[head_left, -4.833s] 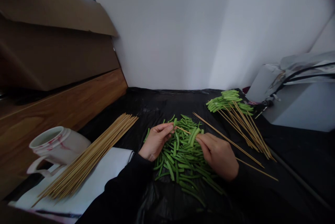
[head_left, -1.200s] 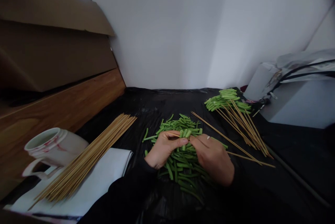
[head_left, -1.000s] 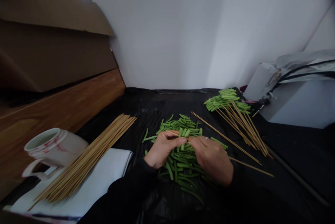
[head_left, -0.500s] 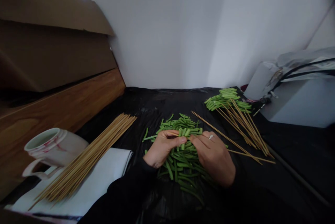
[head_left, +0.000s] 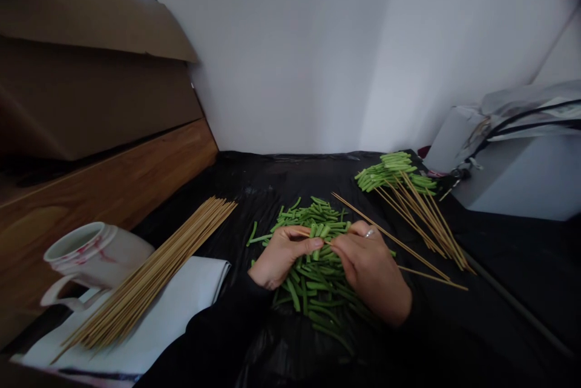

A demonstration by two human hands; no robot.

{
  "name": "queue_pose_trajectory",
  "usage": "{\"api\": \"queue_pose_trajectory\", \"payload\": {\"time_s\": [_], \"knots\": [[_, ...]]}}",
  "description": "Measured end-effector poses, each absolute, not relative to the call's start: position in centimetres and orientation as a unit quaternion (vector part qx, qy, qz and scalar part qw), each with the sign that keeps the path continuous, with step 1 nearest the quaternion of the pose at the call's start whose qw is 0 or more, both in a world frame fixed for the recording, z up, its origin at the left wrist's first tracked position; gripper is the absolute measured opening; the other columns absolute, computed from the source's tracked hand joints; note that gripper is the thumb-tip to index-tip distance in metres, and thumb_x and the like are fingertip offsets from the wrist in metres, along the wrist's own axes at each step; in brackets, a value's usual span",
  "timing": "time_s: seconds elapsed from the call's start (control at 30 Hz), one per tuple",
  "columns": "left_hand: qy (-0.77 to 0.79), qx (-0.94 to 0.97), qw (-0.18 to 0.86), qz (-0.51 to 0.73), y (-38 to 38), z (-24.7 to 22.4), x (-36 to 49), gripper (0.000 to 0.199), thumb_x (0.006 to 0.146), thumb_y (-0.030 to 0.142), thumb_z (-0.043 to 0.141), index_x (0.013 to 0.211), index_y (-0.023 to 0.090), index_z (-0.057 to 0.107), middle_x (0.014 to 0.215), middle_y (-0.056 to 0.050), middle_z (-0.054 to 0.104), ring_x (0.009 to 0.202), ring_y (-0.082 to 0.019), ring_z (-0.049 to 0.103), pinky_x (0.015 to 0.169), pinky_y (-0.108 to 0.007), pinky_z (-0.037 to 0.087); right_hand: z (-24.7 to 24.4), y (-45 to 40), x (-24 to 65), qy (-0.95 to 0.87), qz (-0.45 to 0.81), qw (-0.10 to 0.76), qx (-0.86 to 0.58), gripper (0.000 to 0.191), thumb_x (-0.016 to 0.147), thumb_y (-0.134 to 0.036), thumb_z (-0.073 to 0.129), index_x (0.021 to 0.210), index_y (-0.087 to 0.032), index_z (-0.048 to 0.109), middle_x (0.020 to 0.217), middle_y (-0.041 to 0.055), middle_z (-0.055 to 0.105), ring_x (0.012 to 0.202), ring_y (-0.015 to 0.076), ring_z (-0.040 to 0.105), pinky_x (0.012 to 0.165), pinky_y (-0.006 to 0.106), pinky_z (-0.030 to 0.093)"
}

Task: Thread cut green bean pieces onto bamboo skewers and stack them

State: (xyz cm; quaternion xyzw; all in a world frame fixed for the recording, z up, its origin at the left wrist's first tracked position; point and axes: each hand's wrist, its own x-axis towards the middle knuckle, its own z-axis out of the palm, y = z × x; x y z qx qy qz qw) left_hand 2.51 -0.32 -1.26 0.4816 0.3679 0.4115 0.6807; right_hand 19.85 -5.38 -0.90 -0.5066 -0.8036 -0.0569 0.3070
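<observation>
My left hand (head_left: 290, 255) pinches short green bean pieces (head_left: 320, 232) between thumb and fingers, above the heap. A thin bamboo skewer (head_left: 431, 276) runs through my right hand (head_left: 370, 267), which is closed on it; its tail sticks out to the right. The skewer's front part meets the bean pieces at my left thumb, and a pale length shows by my left fingers. Under both hands lies a loose pile of cut green beans (head_left: 318, 303). My right palm hides part of the skewer.
Filled bean skewers (head_left: 393, 171) lie stacked at the back right, sticks toward me. Loose skewers (head_left: 372, 218) lie nearer. At left, a skewer bundle (head_left: 158, 273) rests over white paper (head_left: 204, 279) and a tipped mug (head_left: 102, 255). A cardboard box (head_left: 100, 91) stands behind.
The skewer's tail has slid left, toward my right hand. My right hand has shifted slightly right along it, while my left hand stays almost still with the bean pieces.
</observation>
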Motion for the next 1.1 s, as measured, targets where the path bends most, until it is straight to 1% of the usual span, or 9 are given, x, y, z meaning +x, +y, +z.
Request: {"api": "queue_pose_trajectory", "payload": {"time_s": [0.17,0.27,0.37,0.47,0.5,0.6,0.67,0.87,1.1], "knots": [[0.388,0.455,0.676,0.43,-0.4,-0.9,2.4,0.024,0.051,0.025,0.087,0.061,0.012,0.069,0.057,0.003,0.058,0.055,-0.008,0.048,0.057,-0.023,0.037,-0.8,-5.7,19.4,-0.78,-0.138,0.334,-0.511,0.031,0.093,-0.025,0.045,0.064,-0.02,0.05,0.063,0.0016,0.053,0.074,0.0184,0.048,0.072,0.032,0.031],[0.383,0.465,0.67,0.435,-0.4,-1.0,2.4,0.025,0.05,0.026,0.087,0.063,0.013,0.07,0.059,0.002,0.059,0.056,-0.009,0.049,0.058,-0.023,0.038,-1.3,-5.5,19.3,-0.785,-0.106,0.336,-0.509,0.026,0.096,-0.026,0.041,0.075,-0.019,0.055,0.072,0.0024,0.057,0.072,0.0168,0.05,0.07,0.03,0.034],[0.378,0.507,0.647,0.425,-0.1,-1.0,2.2,0.025,0.056,0.029,0.085,0.071,0.013,0.073,0.064,0.0,0.063,0.059,-0.01,0.051,0.061,-0.024,0.04,-2.0,-5.2,19.7,-0.801,-0.087,0.324,-0.496,0.025,0.097,-0.019,0.035,0.089,-0.019,0.058,0.08,0.0027,0.06,0.073,0.0153,0.055,0.068,0.027,0.035],[0.408,0.565,0.562,0.446,0.8,-0.9,1.2,0.029,0.07,0.038,0.074,0.086,0.014,0.075,0.071,-0.003,0.067,0.065,-0.013,0.055,0.066,-0.026,0.042,-2.3,-4.6,20.6,-0.78,-0.106,0.325,-0.525,0.025,0.096,-0.017,0.034,0.095,-0.018,0.058,0.081,0.0032,0.061,0.076,0.0157,0.057,0.067,0.027,0.036],[0.432,0.577,0.519,0.459,1.2,-0.9,0.7,0.031,0.074,0.041,0.069,0.087,0.013,0.074,0.07,-0.004,0.067,0.066,-0.014,0.055,0.066,-0.027,0.042,-2.4,-4.4,20.9,-0.769,-0.112,0.328,-0.537,0.023,0.096,-0.018,0.035,0.095,-0.018,0.058,0.082,0.0038,0.062,0.078,0.0159,0.058,0.068,0.027,0.036],[0.502,0.623,0.386,0.46,2.3,-1.3,-0.5,0.032,0.075,0.043,0.067,0.072,0.012,0.072,0.06,-0.002,0.062,0.059,-0.014,0.051,0.057,-0.026,0.036,-2.7,-3.8,21.7,-0.759,-0.117,0.325,-0.552,0.023,0.097,-0.02,0.037,0.093,-0.018,0.059,0.084,0.0043,0.063,0.081,0.0157,0.058,0.069,0.026,0.036],[0.518,0.658,0.335,0.431,2.6,-1.6,-0.9,0.03,0.073,0.043,0.068,0.068,0.013,0.071,0.06,-0.001,0.061,0.057,-0.014,0.049,0.055,-0.026,0.034,-3.0,-3.5,22.0,-0.765,-0.111,0.311,-0.553,0.023,0.097,-0.022,0.037,0.092,-0.019,0.059,0.083,0.0038,0.063,0.079,0.0154,0.058,0.069,0.026,0.036],[0.497,0.731,0.255,0.391,1.9,-1.6,-0.5,0.027,0.072,0.04,0.07,0.059,0.017,0.066,0.06,0.0,0.057,0.057,-0.013,0.047,0.055,-0.025,0.032,-3.2,-3.7,22.0,-0.768,-0.103,0.314,-0.548,0.026,0.097,-0.023,0.036,0.094,-0.018,0.061,0.086,0.0043,0.065,0.081,0.0151,0.059,0.07,0.026,0.037],[0.483,0.76,0.223,0.374,1.6,-1.8,-0.2,0.029,0.076,0.044,0.067,0.062,0.018,0.067,0.062,-0.001,0.057,0.059,-0.014,0.049,0.058,-0.027,0.032,-2.9,-3.9,21.8,-0.768,-0.106,0.323,-0.543,0.026,0.096,-0.022,0.037,0.092,-0.018,0.062,0.083,0.004,0.065,0.078,0.014,0.059,0.07,0.025,0.037]]}}
